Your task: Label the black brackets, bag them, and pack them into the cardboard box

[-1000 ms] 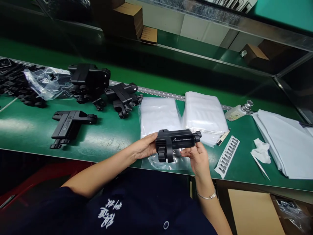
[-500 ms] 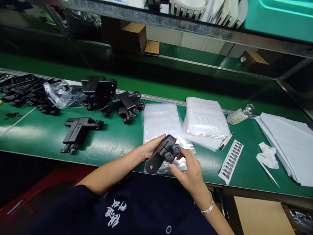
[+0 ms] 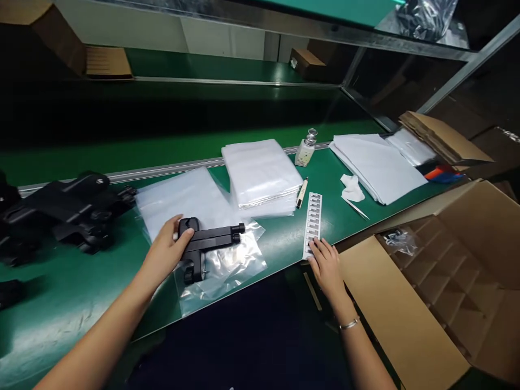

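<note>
My left hand [image 3: 166,250] grips a black plastic bracket [image 3: 205,241] by its left end and holds it down on a clear plastic bag [image 3: 221,268] lying on the green bench. My right hand [image 3: 325,262] rests at the bench's front edge, with its fingers stretched onto the near end of a white strip of labels [image 3: 312,223]. It holds nothing. A flat pile of clear bags [image 3: 182,197] lies just behind the bracket.
More black brackets [image 3: 69,208] lie at the left. Behind are a thick stack of white bags [image 3: 260,173], a small bottle [image 3: 305,149], a pen [image 3: 302,192], a crumpled wipe [image 3: 351,188] and white sheets [image 3: 377,162]. An open cardboard box [image 3: 439,281] with dividers stands at the right.
The bracket, held in both hands before, now lies on the bag under the left hand alone. The right hand has gone right to the label strip. The view has swung right.
</note>
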